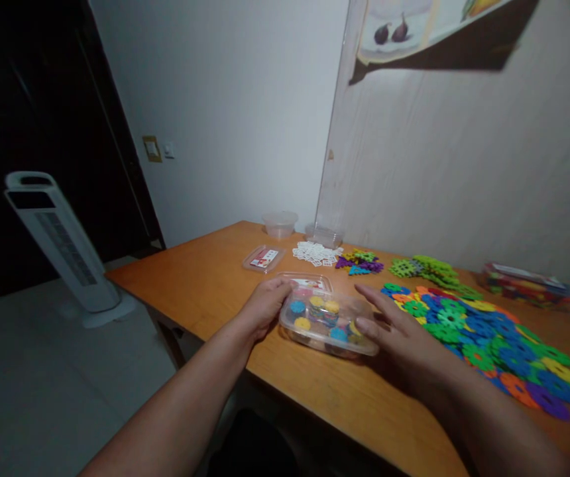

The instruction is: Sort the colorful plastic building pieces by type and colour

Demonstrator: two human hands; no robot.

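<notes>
A clear plastic box with coloured round toy pieces inside sits on the wooden table in front of me. My left hand grips its left end, fingers curled over the rim. My right hand lies flat with fingers spread, its thumb touching the box's right edge. To the right spreads a heap of flat, snowflake-shaped plastic pieces in blue, green, orange and yellow.
Behind the box lie a small clear lid, a pile of white pieces, a purple and yellow cluster, green pieces, two clear tubs and a full box. A white tower fan stands on the floor at the left.
</notes>
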